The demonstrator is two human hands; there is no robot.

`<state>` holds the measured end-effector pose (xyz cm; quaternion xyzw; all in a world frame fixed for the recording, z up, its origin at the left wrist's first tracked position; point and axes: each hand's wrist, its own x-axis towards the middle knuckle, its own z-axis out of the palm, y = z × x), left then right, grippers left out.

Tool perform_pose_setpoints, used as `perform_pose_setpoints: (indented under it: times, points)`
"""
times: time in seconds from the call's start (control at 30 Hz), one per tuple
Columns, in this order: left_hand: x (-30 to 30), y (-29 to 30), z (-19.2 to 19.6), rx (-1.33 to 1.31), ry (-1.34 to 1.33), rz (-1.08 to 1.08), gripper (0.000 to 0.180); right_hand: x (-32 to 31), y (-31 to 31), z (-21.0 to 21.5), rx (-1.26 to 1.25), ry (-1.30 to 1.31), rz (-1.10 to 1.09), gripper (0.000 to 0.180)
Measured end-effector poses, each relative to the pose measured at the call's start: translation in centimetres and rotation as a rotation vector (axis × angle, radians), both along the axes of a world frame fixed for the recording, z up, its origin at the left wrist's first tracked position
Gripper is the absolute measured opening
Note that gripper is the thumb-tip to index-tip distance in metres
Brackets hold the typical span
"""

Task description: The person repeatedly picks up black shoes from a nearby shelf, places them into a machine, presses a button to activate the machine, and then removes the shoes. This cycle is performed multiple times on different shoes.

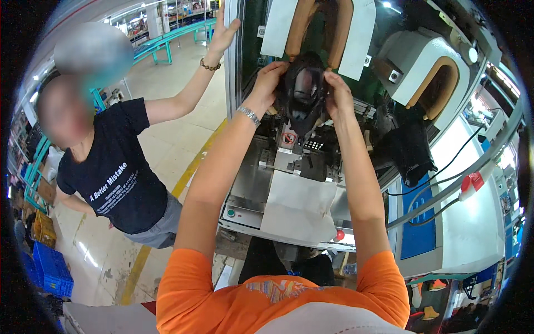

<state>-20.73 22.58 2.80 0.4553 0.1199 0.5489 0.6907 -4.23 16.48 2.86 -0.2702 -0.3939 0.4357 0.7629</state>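
Note:
Between my two hands a black shoe upper [304,92] is held up, its opening facing me. My left hand [269,83] pinches its left edge, and a metal watch sits on that wrist. At the opposite edge, my right hand [338,93] grips it with thumb and fingers. Right behind the upper is a U-shaped tan pad [298,28] on a pale machine head. Below my hands lie metal fixtures [289,158] of the machine. Whether the upper touches them cannot be made out.
A pale sheet [295,203] covers part of the machine's front, near a red button [340,235] and a green button [231,212]. At right, a black upper [409,147] hangs below a second tan pad [436,83]. A person [122,167] stands left, one hand on the machine frame.

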Motion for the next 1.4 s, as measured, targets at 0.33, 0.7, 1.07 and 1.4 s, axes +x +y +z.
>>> perform_pose_setpoints:
  times: [0.33, 0.7, 1.07, 1.4]
  points:
    - [2.1, 7.0, -1.5, -0.132, -0.044, 0.081, 0.017, 0.9, 4.8, -0.4, -0.196, -0.019, -0.084, 0.023]
    - [-0.9, -5.7, -4.0, 0.855, 0.431, 1.215, 0.024, -0.2, -4.0, -12.3, -0.240, -0.059, -0.230, 0.038]
    - [-1.8, -13.6, -0.5, 1.248, 0.839, 1.095, 0.023, -3.7, -2.4, -17.2, -0.164, 0.252, 0.308, 0.049]
    - [1.7, -10.5, -5.4, 0.923, 0.674, 1.286, 0.013, -4.5, 0.5, -17.8, -0.219, 0.196, 0.346, 0.045]
